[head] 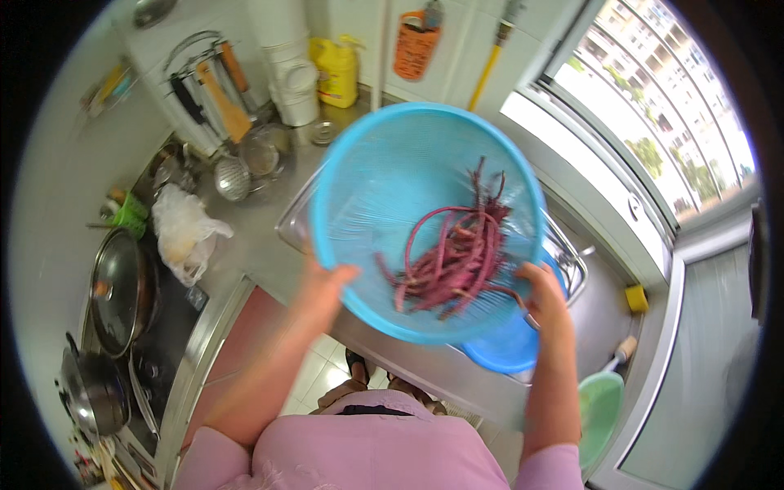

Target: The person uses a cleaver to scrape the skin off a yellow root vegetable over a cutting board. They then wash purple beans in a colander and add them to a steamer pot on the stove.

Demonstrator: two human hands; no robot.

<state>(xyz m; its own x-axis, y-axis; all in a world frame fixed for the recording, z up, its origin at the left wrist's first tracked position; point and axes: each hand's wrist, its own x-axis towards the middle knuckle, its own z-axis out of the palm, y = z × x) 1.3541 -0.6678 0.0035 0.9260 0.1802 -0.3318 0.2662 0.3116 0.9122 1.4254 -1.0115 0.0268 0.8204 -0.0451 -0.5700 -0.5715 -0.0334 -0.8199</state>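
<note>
A light-blue plastic strainer basket [373, 177] is held up over the sink area, its inside facing me. My left hand [327, 275] grips its rim at the lower left, thumb over the edge; the hand is somewhat blurred. On the lower right of the same rim, my right hand [542, 291] has hold. Inside lies a tangled bunch of purple-red long beans [453, 263], gathered toward the right side. Below the basket, partly hidden by it, is a darker blue plastic basin [502, 352].
On the steel counter at left sit a white plastic bag [184, 229] and a skimmer [233, 177]. A lidded wok [122, 294] and a pot [95, 392] occupy the stove. A yellow detergent jug [337, 70] stands behind. To the right are a yellow sponge [637, 298] and a green basin [600, 416].
</note>
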